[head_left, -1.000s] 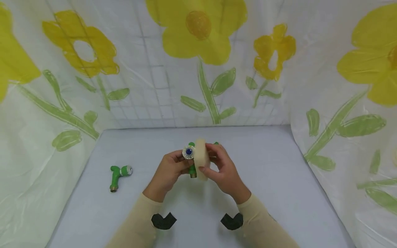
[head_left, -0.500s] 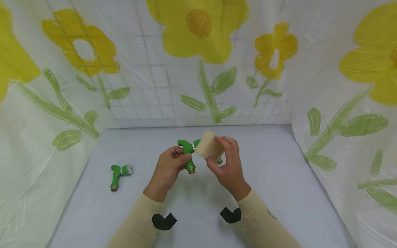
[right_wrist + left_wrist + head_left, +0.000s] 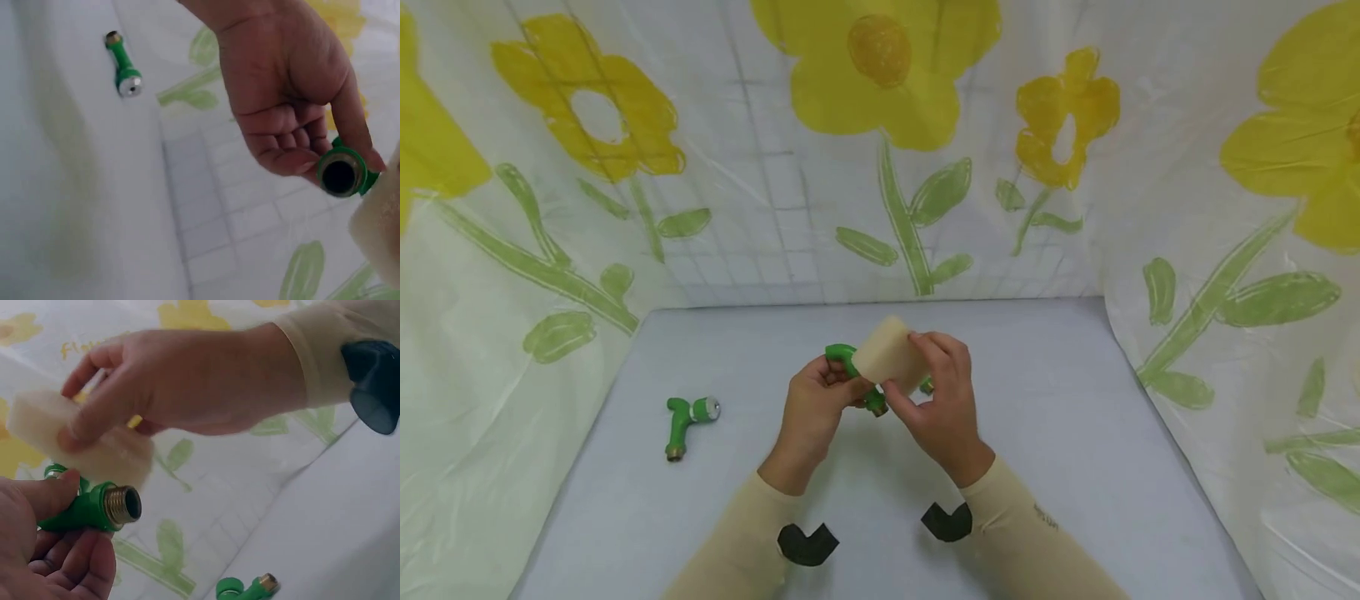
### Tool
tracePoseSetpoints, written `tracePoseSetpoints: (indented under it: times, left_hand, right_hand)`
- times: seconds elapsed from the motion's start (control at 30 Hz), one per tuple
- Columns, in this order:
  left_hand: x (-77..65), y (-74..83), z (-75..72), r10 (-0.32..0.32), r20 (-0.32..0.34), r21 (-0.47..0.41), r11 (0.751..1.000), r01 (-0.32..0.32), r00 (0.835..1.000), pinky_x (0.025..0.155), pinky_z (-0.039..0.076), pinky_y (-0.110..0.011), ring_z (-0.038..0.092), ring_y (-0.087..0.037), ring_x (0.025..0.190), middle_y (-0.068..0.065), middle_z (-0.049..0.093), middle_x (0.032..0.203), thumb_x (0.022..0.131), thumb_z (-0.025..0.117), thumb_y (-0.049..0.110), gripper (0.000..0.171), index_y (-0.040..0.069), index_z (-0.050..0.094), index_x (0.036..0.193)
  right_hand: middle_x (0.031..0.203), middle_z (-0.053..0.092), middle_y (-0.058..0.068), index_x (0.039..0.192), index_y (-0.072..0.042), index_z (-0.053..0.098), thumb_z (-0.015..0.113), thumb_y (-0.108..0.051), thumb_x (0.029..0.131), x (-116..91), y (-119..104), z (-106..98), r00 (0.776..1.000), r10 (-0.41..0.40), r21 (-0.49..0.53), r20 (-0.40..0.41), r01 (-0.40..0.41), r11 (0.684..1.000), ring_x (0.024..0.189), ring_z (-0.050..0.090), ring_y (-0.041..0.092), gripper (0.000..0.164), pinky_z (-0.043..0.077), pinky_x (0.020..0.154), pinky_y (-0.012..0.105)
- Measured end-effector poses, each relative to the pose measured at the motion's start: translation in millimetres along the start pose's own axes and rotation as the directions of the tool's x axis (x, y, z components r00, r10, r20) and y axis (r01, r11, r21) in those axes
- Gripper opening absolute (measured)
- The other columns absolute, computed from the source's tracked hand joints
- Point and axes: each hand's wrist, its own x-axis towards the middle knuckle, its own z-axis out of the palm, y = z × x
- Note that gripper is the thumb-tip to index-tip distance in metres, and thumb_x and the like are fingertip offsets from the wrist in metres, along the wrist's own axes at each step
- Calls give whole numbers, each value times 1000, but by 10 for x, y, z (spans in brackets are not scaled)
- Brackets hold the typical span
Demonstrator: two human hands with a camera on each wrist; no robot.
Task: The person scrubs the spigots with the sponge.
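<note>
My left hand [image 3: 811,412] grips a green tap [image 3: 876,402] by its body, its spout pointing up and its brass threaded end down. In the left wrist view, the brass thread [image 3: 119,505] sticks out past the thumb and fingers. My right hand [image 3: 946,408] pinches a cream sponge [image 3: 887,352] between thumb and fingers. The sponge lies over part of the tap and hides its handle in the head view; whether it touches is hard to tell there. Several fingers of the right hand are behind the sponge.
A second green tap [image 3: 679,427] with a silver-capped handle lies on the white table [image 3: 1045,450] at the left. Behind the right hand, a small piece of another green thing [image 3: 927,385] shows. A flower-painted curtain [image 3: 722,150] encloses the table's back and sides.
The tap has turned in the left hand, its silver-and-blue handle end no longer facing the camera. The sponge has tilted from upright to slanted, then shifted slightly left over the tap.
</note>
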Motion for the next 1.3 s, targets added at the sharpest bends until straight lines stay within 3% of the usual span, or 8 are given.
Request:
tracePoseSetpoints:
  times: [0.17,0.33,0.47,0.6,0.87,1.1,1.2,1.3]
  left_hand:
    - [-13,67,-36,45,-71,60,997,-40,997,71,62,-30,73,-23,81,-15,75,96,91,89,3,26,-3,69,107]
    - [2,38,-88,52,-18,70,996,-51,998,76,64,-33,73,-23,85,-15,74,97,93,87,0,24,-3,68,107]
    - [9,62,-127,83,12,154,985,-84,996,83,65,-37,75,-27,86,-15,75,96,93,89,6,22,-1,74,107]
    - [16,103,-159,109,21,209,972,-111,994,84,65,-38,77,-30,80,-15,77,96,94,89,11,23,0,79,112]
    - [32,35,-213,130,117,244,957,-155,985,79,64,-36,75,-26,85,-13,76,98,100,81,5,23,-2,77,122]
    - [31,40,-222,139,96,202,967,-156,986,76,66,-39,75,-27,83,-21,72,103,101,76,-1,20,-4,67,119]
    - [35,25,-204,130,90,231,962,-147,987,77,66,-37,75,-24,89,-20,71,104,101,73,-7,22,-5,66,121]
    - [29,15,-188,174,104,303,932,-198,979,77,65,-36,75,-23,90,-14,73,103,100,76,-6,22,-2,69,120]
  right_hand:
    - [130,54,25,144,3,55,86,-4,84,-92,57,12,994,82,-2,76,-82,997,118,55,41,67,58,86,58]
    - [134,55,22,150,-1,55,83,-5,87,-71,56,-36,981,140,126,133,-157,980,121,55,39,69,57,85,58]
    - [138,55,18,153,-2,56,81,0,88,18,60,-114,958,223,281,179,-267,922,125,55,36,69,56,96,56]
    - [139,56,11,154,-3,56,79,2,91,4,54,-167,915,298,328,274,-380,865,126,55,27,68,55,102,46]
    - [138,58,13,154,-3,58,81,-3,90,53,0,-204,940,189,302,282,-275,913,124,56,32,68,55,99,46]
    - [135,57,9,154,-4,57,81,-2,92,-48,21,-187,888,287,271,360,-393,878,120,57,25,66,57,96,45]
    - [135,57,11,153,-3,57,84,-3,90,-64,-30,-178,910,229,284,347,-335,899,119,57,27,68,57,95,43]
    - [137,57,14,154,-3,56,84,-3,89,16,-40,-171,941,185,279,284,-265,923,122,55,32,71,55,95,47]
